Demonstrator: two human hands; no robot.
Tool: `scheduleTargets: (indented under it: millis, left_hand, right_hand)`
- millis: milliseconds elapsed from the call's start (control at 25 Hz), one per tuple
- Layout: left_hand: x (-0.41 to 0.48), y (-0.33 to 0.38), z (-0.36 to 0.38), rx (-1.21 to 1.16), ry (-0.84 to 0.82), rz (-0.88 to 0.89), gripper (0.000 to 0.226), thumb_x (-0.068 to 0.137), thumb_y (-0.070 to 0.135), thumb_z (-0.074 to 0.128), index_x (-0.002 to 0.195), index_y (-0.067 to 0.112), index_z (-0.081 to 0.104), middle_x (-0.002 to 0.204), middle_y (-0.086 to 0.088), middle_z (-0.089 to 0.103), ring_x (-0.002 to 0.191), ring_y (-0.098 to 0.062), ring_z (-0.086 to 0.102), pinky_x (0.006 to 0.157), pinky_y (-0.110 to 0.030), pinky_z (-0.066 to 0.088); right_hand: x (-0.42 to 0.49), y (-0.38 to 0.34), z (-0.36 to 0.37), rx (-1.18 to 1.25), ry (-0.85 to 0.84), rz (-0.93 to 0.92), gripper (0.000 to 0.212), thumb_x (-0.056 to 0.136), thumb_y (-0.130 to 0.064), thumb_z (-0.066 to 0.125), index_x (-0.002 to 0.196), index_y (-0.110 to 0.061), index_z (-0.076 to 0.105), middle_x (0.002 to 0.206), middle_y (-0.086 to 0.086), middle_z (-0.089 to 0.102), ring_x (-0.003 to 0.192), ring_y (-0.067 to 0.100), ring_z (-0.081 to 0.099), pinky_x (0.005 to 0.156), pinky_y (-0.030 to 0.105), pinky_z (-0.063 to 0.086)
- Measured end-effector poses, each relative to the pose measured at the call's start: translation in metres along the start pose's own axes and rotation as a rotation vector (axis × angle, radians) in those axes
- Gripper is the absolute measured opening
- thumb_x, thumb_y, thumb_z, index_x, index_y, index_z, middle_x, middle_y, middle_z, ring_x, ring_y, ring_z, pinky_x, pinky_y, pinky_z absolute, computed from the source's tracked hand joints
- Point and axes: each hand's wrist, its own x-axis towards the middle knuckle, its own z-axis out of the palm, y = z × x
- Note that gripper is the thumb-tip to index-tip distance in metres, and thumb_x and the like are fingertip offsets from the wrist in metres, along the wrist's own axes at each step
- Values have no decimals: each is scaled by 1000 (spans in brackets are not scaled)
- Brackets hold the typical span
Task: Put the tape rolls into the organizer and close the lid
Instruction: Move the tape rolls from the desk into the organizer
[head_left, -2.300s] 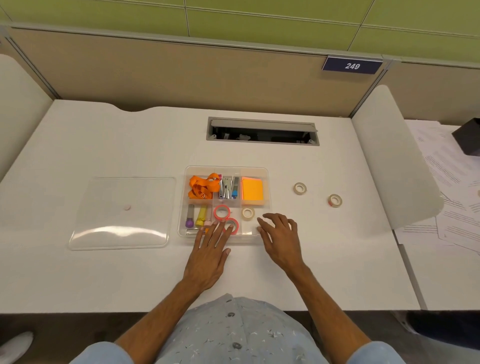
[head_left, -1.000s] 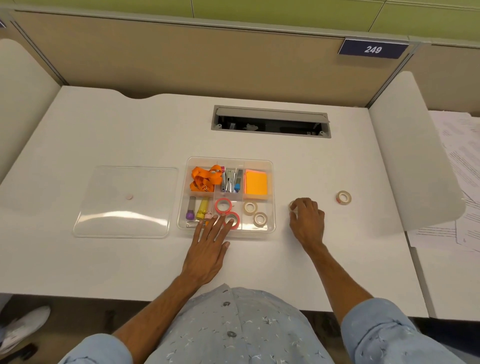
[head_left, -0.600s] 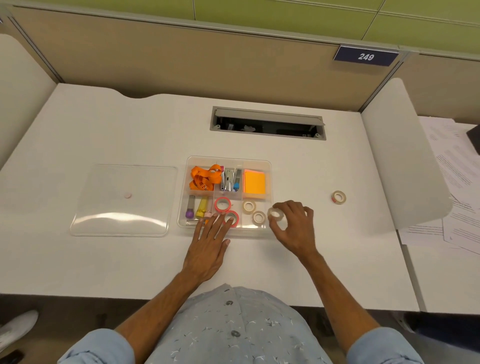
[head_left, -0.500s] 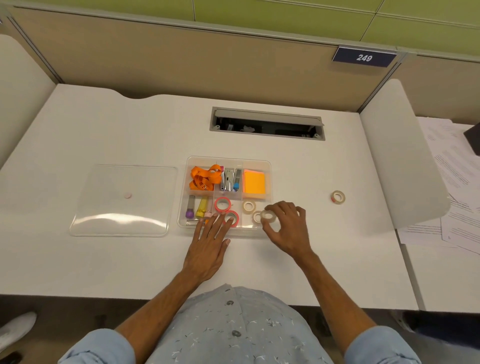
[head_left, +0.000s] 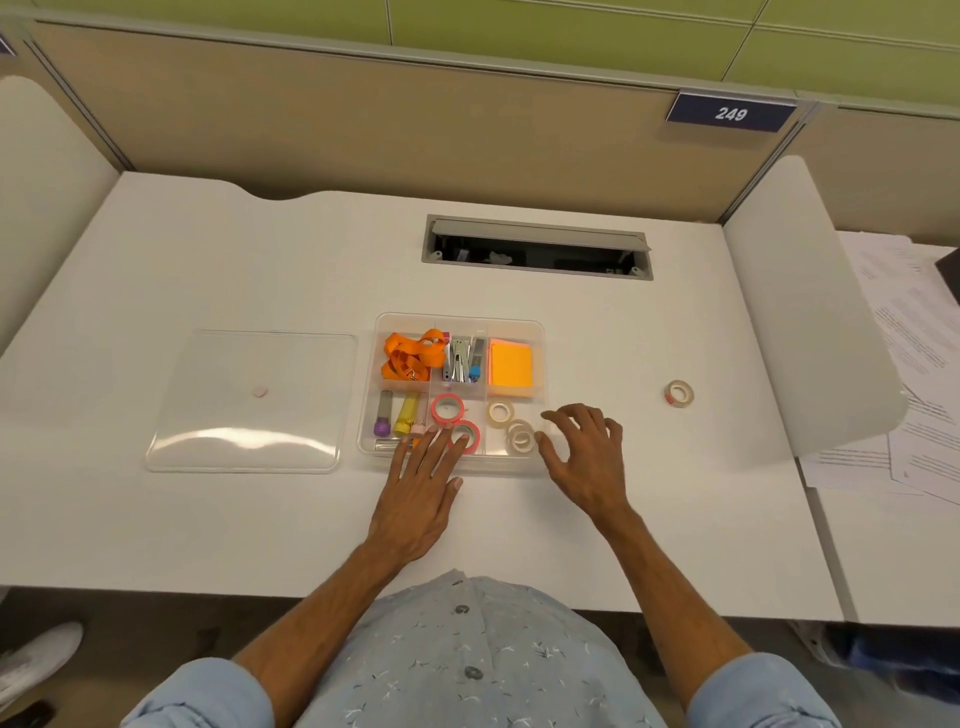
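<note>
A clear plastic organizer (head_left: 540, 332) sits mid-desk with its top uncovered. Its front compartments hold two pink tape rolls (head_left: 448, 407) and three beige tape rolls (head_left: 521, 437). One more beige tape roll (head_left: 679, 393) lies on the desk to the right. The clear lid (head_left: 249, 400) lies flat on the desk, left of the organizer. My left hand (head_left: 422, 483) rests flat at the organizer's front edge, fingertips over a pink roll. My right hand (head_left: 584, 457) hovers at the front right corner, fingers spread and holding nothing.
The organizer also holds an orange lanyard (head_left: 409, 354), a stapler (head_left: 460, 358), orange sticky notes (head_left: 511, 366) and markers (head_left: 395, 421). A cable slot (head_left: 537, 248) opens behind it. A white divider panel (head_left: 800, 312) stands at right, with papers (head_left: 914, 364) beyond.
My right hand picked a beige roll off the desk, carried it left into the organizer's front right compartment and let it go. My left hand has stayed put.
</note>
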Motion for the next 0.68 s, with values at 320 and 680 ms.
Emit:
scheduleTargets:
  millis: [320,680]
  left_hand:
    - [2,1,3,23,-12,-22,61,111,41,43,166,24,24,175,-4,24,164,-28,17,135,-58,14]
    - [3,1,6,61,-35,-43,60,112,42,39,167,25,22,176,-3,23,165,-27,17,133,-61,19]
  right_hand:
    - [23,59,-20,72,104,360,36,104,-25,58,139,-21,64,143,2,59,139,26,50,115,49,38]
    - [40,105,-34,-13,-5,574,64,95,-16,63,155,-6,41,164,16,37,151,36,36,125,57,30]
